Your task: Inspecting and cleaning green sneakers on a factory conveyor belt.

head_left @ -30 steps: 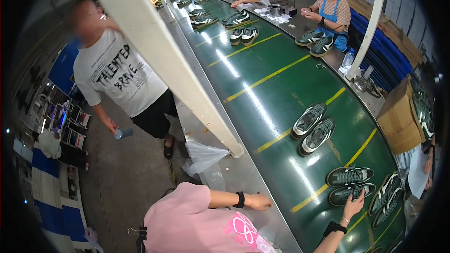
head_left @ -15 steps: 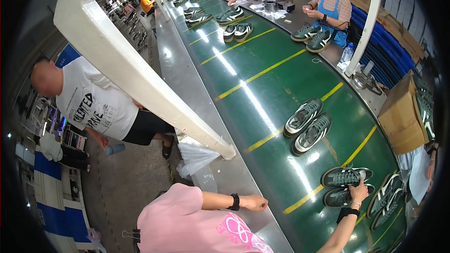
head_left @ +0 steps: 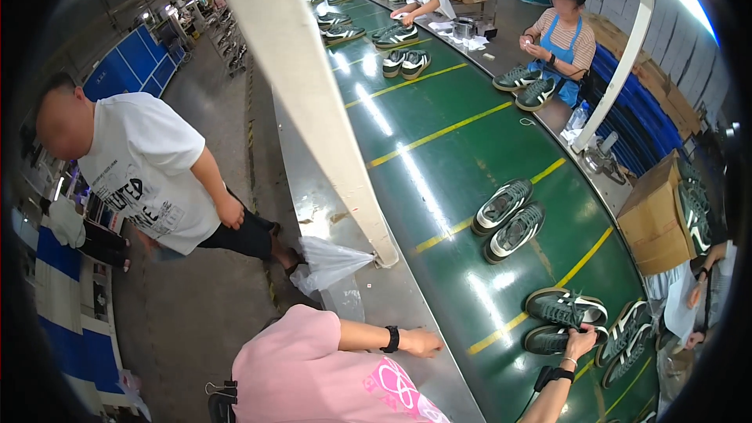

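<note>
My right hand (head_left: 581, 339) reaches over the belt to a pair of dark green sneakers with white stripes and brown soles. Its fingers are closed at the collar of the nearer sneaker (head_left: 544, 339), partly hiding the opening. Right beside it lies the farther sneaker (head_left: 558, 308), toe to the left, laces showing. My left hand (head_left: 423, 342) rests on the metal ledge at the belt's edge, fingers laid on the surface and holding nothing. Another pair of sneakers (head_left: 624, 334) stands just right of my right hand, and a further pair (head_left: 513, 221) sits up the belt.
The green conveyor belt (head_left: 439, 141) with yellow lines runs away from me. A white post (head_left: 329, 117) rises from the ledge beside a plastic bag (head_left: 329, 266). A cardboard box (head_left: 656, 215) stands at the right. Several people work along the far side; a person (head_left: 149, 172) walks at left.
My right hand has drawn back from the farther sneaker's opening to the nearer one's collar. The left hand's fingers lie flatter on the ledge. The walking person has come nearer.
</note>
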`<state>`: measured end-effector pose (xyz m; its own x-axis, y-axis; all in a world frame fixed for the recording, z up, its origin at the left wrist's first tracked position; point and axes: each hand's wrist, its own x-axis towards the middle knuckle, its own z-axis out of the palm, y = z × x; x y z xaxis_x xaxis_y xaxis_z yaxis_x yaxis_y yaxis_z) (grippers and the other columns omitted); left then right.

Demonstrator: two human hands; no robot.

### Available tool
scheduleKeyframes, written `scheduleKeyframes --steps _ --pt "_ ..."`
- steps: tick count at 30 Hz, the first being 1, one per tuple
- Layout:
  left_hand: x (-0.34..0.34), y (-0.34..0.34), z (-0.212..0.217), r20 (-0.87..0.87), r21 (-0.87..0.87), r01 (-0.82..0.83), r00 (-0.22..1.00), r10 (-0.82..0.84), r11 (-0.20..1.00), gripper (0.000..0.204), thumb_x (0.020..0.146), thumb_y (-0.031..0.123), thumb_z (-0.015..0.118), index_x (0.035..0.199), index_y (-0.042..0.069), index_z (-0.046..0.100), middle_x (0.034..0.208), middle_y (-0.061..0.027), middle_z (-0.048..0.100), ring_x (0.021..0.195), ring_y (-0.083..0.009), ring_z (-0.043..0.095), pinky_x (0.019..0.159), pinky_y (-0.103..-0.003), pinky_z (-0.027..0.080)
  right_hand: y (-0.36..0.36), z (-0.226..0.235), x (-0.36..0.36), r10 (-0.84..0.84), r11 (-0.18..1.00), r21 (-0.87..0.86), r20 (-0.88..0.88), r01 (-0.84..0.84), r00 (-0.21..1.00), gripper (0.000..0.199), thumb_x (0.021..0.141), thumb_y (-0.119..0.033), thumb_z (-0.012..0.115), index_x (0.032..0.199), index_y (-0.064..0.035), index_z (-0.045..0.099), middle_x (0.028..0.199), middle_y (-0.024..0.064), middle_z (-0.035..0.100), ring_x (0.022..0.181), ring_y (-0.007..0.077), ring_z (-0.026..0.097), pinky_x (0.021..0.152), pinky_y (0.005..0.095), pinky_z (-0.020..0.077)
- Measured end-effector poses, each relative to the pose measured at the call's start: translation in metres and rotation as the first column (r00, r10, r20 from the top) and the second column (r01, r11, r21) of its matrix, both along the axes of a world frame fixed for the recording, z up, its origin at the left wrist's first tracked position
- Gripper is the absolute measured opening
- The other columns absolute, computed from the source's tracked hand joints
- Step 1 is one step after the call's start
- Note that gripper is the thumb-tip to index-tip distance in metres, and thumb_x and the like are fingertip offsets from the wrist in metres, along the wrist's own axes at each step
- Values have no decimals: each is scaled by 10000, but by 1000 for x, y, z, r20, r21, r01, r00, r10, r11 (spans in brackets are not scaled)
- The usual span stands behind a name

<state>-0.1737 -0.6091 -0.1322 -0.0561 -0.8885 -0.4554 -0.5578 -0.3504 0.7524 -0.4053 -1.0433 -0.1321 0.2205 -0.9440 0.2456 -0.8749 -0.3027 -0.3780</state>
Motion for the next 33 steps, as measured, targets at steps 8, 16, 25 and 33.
scheduleKeyframes --steps 8,16,25,33 --pt "-8 22 0 61 -117 189 981 -183 975 453 893 255 637 1274 21 569 1061 -227 692 998 -409 655 868 -493 507 96 72 -6 334 934 -144 26 -327 942 260 565 33 708 793 -58 623 900 147 563 939 370 539 849 458 432" --pt "27 21 42 -191 -375 -315 947 260 872 318 962 247 589 1190 27 614 976 -215 700 922 -381 671 810 -463 517 202 178 27 841 386 -33 -398 -922 366 139 629 -65 691 719 -103 593 923 90 577 947 312 556 813 420 447" --pt "28 26 49 9 -463 -342 920 391 818 472 985 441 510 1161 25 649 1049 -272 677 995 -460 628 902 -508 498 363 129 77 820 -152 293 -495 -944 -286 86 768 -195 606 754 -189 690 909 -27 610 988 167 546 928 323 419" --pt "8 55 4 -108 -409 -315 949 297 857 742 856 543 631 1362 14 509 1384 -266 521 1255 -446 510 1065 -492 417 427 93 18 929 366 96 -97 -926 357 204 743 -73 672 939 -120 701 1204 114 612 1149 314 555 971 452 415"
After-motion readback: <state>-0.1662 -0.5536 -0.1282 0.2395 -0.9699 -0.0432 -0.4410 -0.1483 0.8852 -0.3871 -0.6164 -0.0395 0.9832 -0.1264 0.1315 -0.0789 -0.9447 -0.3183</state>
